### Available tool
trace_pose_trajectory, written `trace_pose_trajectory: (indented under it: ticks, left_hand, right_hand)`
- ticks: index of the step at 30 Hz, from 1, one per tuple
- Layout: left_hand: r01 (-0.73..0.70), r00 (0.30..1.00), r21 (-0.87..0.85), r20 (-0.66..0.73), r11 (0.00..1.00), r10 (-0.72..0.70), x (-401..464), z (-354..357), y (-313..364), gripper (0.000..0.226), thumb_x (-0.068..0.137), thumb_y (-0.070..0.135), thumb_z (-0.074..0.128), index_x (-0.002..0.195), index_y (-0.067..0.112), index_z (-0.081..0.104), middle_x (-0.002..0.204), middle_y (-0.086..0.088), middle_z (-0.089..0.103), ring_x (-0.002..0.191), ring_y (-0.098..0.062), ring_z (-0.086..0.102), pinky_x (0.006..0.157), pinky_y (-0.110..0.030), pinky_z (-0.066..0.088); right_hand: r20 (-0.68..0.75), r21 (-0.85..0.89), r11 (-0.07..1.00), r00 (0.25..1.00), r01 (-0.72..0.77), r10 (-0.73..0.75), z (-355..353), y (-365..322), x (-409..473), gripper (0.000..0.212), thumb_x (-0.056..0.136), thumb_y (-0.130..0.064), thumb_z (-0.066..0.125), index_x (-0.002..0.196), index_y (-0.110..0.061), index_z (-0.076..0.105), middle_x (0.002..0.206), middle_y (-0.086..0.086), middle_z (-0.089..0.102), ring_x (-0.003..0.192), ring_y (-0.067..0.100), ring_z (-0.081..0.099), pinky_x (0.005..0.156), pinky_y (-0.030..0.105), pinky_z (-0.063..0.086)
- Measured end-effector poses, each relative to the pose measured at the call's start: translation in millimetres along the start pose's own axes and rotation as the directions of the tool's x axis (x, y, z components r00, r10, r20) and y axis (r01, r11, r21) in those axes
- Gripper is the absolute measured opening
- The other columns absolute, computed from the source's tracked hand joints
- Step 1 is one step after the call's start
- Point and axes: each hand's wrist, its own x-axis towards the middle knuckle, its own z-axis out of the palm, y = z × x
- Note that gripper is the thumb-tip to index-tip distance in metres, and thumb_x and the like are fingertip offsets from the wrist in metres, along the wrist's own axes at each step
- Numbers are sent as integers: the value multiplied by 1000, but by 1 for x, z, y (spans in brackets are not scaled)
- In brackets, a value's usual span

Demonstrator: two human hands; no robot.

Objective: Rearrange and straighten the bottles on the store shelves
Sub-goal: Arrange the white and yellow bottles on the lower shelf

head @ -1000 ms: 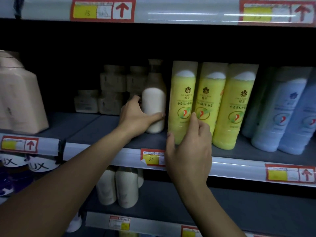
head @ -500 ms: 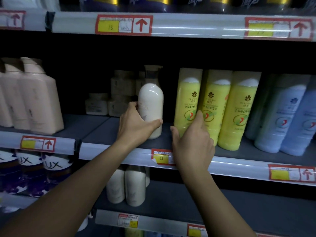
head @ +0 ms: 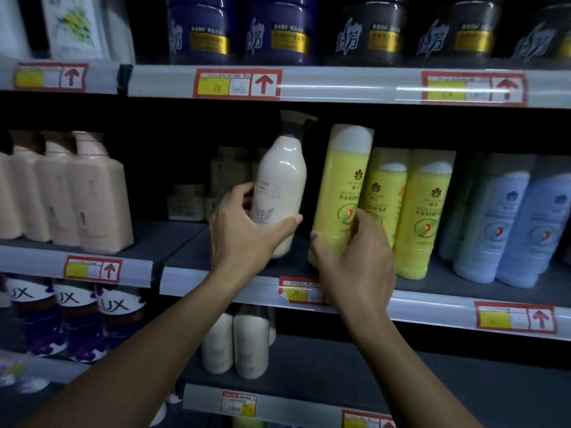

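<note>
- Far left on the middle grey metal shelf (head: 173,242) stands a row of pale pink square-shouldered plastic bottles (head: 92,193), upright and pressed side by side.
- Below them, on the next level down, sit dark purple bottles with white labels (head: 74,316), partly cut off by the shelf edge.
- Deep in the shadow behind the left hand are small beige boxed jars (head: 188,202), too dim to read.
- The left hand (head: 244,233) grasps a cream-white bottle with a dark pump neck (head: 279,183), thumb across its front and fingers wrapped behind; the bottle leans slightly, and its base is near the front of the middle shelf, whether touching I cannot tell.
- Just beside it, the right hand (head: 355,261) grips the lower part of a yellow cylindrical bottle with a white cap (head: 343,183), which stands higher than its neighbours and tilts a little to the right.
- Two more yellow bottles of the same kind (head: 423,217) stand upright to its right, touching one another.
- Further right stand pale blue bottles (head: 500,220), close together.
- On the shelf lip below the hands is a red-framed price tag with a yellow patch (head: 298,290).
- The top shelf carries dark jars with gold labels (head: 278,35).
</note>
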Motion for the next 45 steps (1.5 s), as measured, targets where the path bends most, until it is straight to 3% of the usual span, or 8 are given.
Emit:
trace_pose_trajectory:
  ticks: [6, 13, 20, 27, 32, 36, 39, 45]
  left_hand:
    - [-55, 998, -25, -24, 998, 55, -31, -24, 13, 84, 59, 55, 94, 131, 31, 60, 119, 12, 65, 100, -8, 64, 78, -21, 52]
    - [-83, 995, -53, -66, 995, 79, -76, -48, 11, 84, 61, 51, 96, 132, 29, 57, 122, 9, 64, 106, -9, 63, 84, -29, 55]
    - [-7, 999, -97, -50, 995, 2, -120, -63, -3, 82, 60, 61, 89, 130, 33, 58, 117, 11, 67, 101, -5, 66, 79, -30, 57]
    - [128, 992, -82, 21, 988, -126, -173, -63, -33, 78, 60, 38, 99, 126, 38, 58, 112, 22, 66, 98, 2, 65, 76, -32, 59]
    - [171, 984, -73, 70, 983, -166, -210, -49, -54, 73, 58, 35, 101, 107, 60, 52, 106, 31, 63, 97, 12, 63, 73, -22, 52]
    - [253, 961, -38, 127, 967, -246, -237, -36, -74, 72, 54, 53, 94, 110, 67, 51, 113, 27, 67, 101, -2, 69, 79, -38, 62]
    - [308, 936, -10, 182, 951, -302, -254, -28, -86, 69, 52, 65, 85, 113, 62, 54, 114, 26, 69, 100, -2, 69, 79, -43, 64]
    - [359, 894, 58, 264, 932, -361, -259, -10, -103, 69, 56, 59, 87, 118, 43, 59, 113, 20, 71, 100, 0, 69, 79, -37, 62]
  right_hand:
    - [16, 53, 998, 1000, 20, -21, -30, 1, -12, 71, 82, -58, 73, 141, -25, 54, 126, -6, 66, 112, 20, 64, 87, 37, 54]
    - [89, 69, 997, 995, 31, -37, -58, 20, -44, 73, 74, -53, 80, 136, -25, 54, 117, -10, 65, 104, 18, 66, 82, 39, 56]
    - [179, 111, 990, 978, 85, -104, -69, 47, -83, 58, 68, -51, 78, 120, -38, 54, 101, -17, 60, 89, 13, 64, 71, 39, 56]
    - [292, 117, 991, 951, 65, -97, -62, 91, -122, 57, 67, -50, 78, 114, -40, 48, 104, -12, 53, 92, 16, 61, 72, 47, 59]
    - [398, 55, 995, 912, 85, -100, -52, 122, -145, 57, 71, -45, 79, 117, -38, 46, 105, -13, 48, 96, 17, 59, 73, 47, 58]
    - [444, 39, 998, 893, 58, -70, -45, 148, -158, 52, 72, -38, 82, 114, -31, 52, 103, -9, 49, 94, 19, 59, 73, 46, 56]
    - [462, 28, 997, 884, 66, -72, -39, 164, -164, 50, 73, -31, 86, 109, -29, 52, 99, -7, 49, 91, 21, 59, 70, 42, 53]
    - [506, -8, 999, 862, 42, -32, -31, 188, -163, 51, 71, -22, 89, 100, -24, 47, 93, -3, 50, 84, 24, 55, 64, 41, 47]
